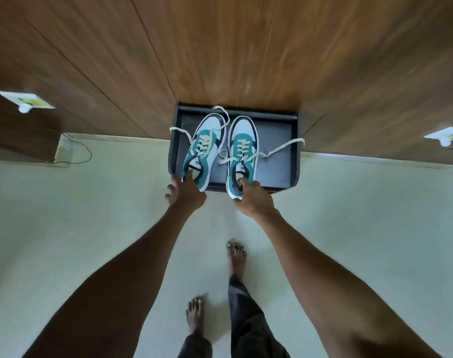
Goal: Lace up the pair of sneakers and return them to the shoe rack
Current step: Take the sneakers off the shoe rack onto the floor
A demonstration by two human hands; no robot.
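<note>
Two teal, white and black sneakers lie side by side on top of the dark shoe rack (279, 161), toes toward the wooden wall. My left hand (185, 192) grips the heel of the left sneaker (207, 148), fingers inside its opening. My right hand (252, 195) holds the heel of the right sneaker (242, 151) the same way. Both shoes are laced with cream laces; the loose lace ends (285, 147) trail untied over the rack top and past its edges.
A wood-panelled wall (220, 47) rises behind the rack. Pale floor tiles (91, 215) spread in front, where my bare feet (235, 259) stand. Wall sockets with plugs sit at left (26, 103) and right (446, 138); a thin cable (87, 153) loops at lower left.
</note>
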